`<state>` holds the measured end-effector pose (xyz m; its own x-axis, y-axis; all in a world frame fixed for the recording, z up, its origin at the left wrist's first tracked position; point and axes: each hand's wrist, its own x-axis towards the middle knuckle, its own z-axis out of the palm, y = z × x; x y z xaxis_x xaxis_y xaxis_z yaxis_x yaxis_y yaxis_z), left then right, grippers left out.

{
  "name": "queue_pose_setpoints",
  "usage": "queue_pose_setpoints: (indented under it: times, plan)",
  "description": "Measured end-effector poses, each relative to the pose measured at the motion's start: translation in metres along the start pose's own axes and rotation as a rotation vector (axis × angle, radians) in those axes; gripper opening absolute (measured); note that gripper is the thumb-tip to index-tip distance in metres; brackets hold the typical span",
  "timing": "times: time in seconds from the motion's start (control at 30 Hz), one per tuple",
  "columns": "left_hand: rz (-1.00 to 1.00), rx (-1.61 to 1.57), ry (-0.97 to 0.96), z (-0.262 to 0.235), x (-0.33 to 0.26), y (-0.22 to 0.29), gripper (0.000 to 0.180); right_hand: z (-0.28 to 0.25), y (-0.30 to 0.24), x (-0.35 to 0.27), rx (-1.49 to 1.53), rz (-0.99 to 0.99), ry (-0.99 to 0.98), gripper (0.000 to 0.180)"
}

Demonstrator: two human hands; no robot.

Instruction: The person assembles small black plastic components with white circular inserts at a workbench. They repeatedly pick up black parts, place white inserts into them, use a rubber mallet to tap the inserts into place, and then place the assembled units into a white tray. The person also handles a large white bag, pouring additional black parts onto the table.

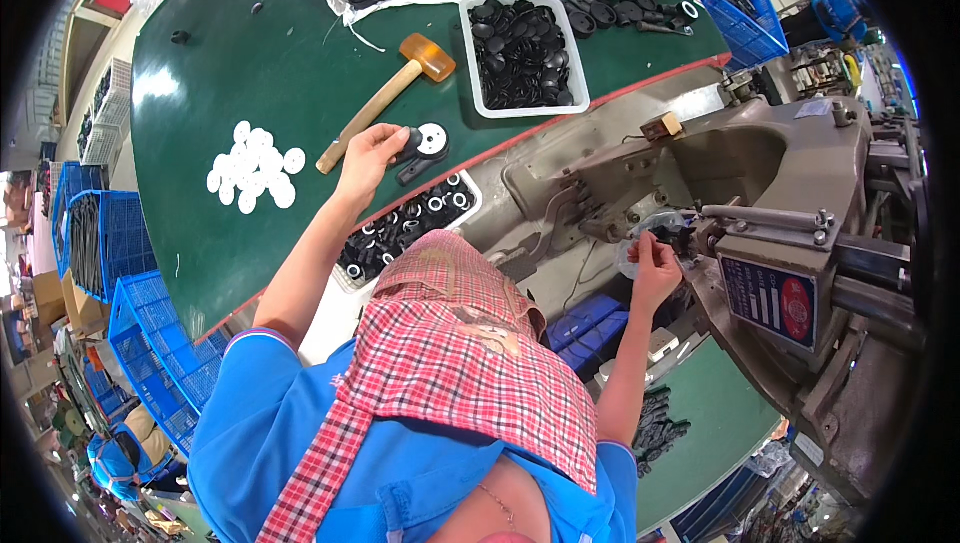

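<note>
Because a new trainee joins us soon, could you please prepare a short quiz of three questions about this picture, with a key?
1. True or false: the mallet lies between the disc pile and the rectangular tub.
2. What does the left hand hold?
3. What colour is the disc pile? a) red; b) blue; c) white.

Key: 1. true; 2. a dark round piece; 3. c.
</note>
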<state>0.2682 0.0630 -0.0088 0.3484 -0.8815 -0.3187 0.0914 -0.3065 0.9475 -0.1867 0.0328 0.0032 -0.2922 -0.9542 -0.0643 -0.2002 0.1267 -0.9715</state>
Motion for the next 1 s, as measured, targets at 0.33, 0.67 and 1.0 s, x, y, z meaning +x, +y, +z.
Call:
queue_pose_setpoints:
  times: [0.33,0.67,1.0]
  plan:
    - [0.297,0.473,0.366,0.038,0.005,-0.019,0.024,0.047,0.027,-0.047,-0.517,-0.115,-0.338,0.026]
    - [0.154,0.468,0.137,0.023,0.020,-0.012,0.033,0.286,-0.018,-0.014,-0.282,-0.619,-0.880,0.069]
    - [-0.016,0.656,0.004,0.019,0.035,0.000,0.035,0.288,-0.015,-0.015,-0.297,-0.588,-0.858,0.066]
